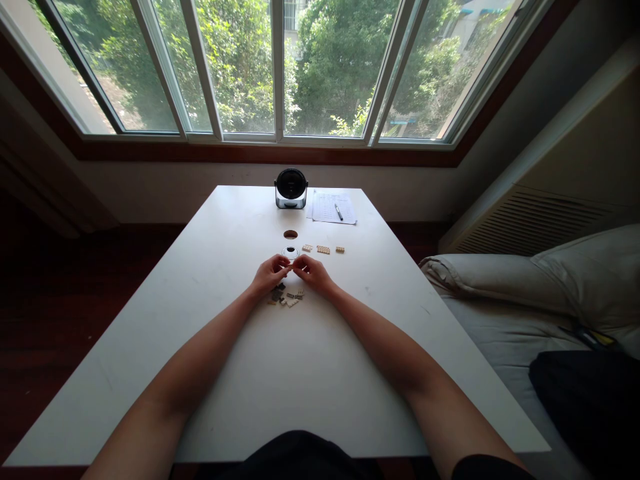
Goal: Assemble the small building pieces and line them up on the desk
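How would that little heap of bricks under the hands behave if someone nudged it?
The bricks look tiny and blocky, so they would likely slide and scatter, not roll, on the smooth table. They seem stiff and light; the loose heap probably won't move as one.

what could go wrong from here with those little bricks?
1. The tiny piece pinched between the left hand and right hand may slip. The open hole in the table lies just beyond and could swallow it.
2. The loose brick pile sits right under both hands, so a dropped wrist could scatter it.
3. The row of tan bricks lies close behind the right hand and could get knocked.
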### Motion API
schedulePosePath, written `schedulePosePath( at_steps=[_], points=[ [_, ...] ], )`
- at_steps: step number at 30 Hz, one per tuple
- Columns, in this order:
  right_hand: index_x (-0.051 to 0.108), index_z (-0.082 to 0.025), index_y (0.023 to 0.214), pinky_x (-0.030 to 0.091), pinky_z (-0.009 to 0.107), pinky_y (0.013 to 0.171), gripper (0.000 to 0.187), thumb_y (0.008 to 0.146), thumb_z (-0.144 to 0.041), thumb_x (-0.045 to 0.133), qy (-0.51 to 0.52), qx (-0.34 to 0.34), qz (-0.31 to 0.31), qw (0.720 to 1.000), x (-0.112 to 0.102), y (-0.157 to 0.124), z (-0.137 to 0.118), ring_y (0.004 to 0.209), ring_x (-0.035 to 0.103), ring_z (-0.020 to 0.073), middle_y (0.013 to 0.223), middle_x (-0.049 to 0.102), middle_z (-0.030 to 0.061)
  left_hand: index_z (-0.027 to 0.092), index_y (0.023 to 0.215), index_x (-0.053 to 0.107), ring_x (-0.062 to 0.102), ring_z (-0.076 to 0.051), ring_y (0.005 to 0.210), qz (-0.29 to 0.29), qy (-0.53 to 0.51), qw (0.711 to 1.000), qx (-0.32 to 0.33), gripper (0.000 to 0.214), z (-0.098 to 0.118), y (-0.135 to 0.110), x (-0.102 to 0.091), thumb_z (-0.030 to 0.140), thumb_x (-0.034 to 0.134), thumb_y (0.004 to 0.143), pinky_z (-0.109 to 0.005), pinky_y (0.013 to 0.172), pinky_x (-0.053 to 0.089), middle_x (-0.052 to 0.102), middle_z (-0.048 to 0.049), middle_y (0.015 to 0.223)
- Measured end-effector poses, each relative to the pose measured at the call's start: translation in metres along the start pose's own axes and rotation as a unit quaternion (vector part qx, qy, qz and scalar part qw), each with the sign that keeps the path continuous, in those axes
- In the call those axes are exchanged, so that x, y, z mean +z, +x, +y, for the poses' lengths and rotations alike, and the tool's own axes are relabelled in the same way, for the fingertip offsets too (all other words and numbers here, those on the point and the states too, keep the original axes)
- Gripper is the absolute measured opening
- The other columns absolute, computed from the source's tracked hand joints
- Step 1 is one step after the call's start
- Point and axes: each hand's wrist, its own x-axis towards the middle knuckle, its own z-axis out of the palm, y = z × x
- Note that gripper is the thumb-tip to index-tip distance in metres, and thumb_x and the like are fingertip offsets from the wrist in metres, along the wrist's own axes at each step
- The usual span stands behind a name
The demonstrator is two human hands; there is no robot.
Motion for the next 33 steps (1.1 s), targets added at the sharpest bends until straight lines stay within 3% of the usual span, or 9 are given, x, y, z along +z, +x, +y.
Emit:
schedulePosePath(
  at_steps=[4,15,22,29,33],
  points=[
    [0.063,-0.023,0.105,0.051,0.032,0.070,0.028,0.085,-0.042,0.064,0.004,0.009,0.008,1.000,0.000,-0.001,0.000,0.074,0.062,0.0170,0.083,0.069,0.0016,0.019,0.098,0.065,0.062,-0.013,0.069,0.005,0.004,1.000,-0.002,0.030,0.002,0.000,0.000,0.043,0.070,0.081,-0.026,0.061,0.049,0.069,-0.0041,0.091],
    [0.066,-0.022,0.094,0.047,0.029,0.066,0.025,0.086,-0.046,0.064,-0.005,0.021,-0.009,1.000,-0.002,-0.003,0.002,0.067,0.059,0.0151,0.075,0.068,-0.0006,0.020,0.090,0.065,0.054,-0.011,0.059,0.000,0.034,0.999,-0.006,0.018,0.002,-0.002,-0.002,0.034,0.067,0.080,-0.023,0.054,0.040,0.064,0.0007,0.073],
    [0.066,-0.021,0.088,0.049,0.030,0.068,0.028,0.083,-0.049,0.066,-0.002,0.014,-0.012,1.000,-0.001,0.000,0.004,0.072,0.061,0.0168,0.082,0.069,0.0021,0.020,0.088,0.066,0.049,-0.011,0.055,-0.002,0.034,0.999,-0.005,0.017,0.003,-0.003,-0.003,0.034,0.068,0.078,-0.023,0.051,0.036,0.057,0.0030,0.063],
    [0.066,-0.022,0.088,0.050,0.031,0.069,0.027,0.085,-0.048,0.065,-0.011,0.006,-0.023,1.000,-0.003,-0.001,0.000,0.073,0.060,0.0169,0.083,0.069,0.0022,0.020,0.088,0.066,0.051,-0.011,0.057,0.006,0.041,0.999,-0.002,0.016,0.003,-0.003,-0.001,0.033,0.067,0.078,-0.023,0.053,0.039,0.059,0.0021,0.067],
    [0.067,-0.023,0.094,0.050,0.032,0.071,0.023,0.088,-0.044,0.063,-0.062,-0.017,-0.004,0.998,-0.020,0.005,0.011,0.075,0.062,0.0175,0.087,0.070,0.0028,0.021,0.091,0.066,0.056,-0.013,0.064,0.023,0.039,0.999,-0.001,0.016,0.005,-0.001,-0.001,0.031,0.066,0.078,-0.025,0.059,0.044,0.066,-0.0002,0.080]
  ],
)
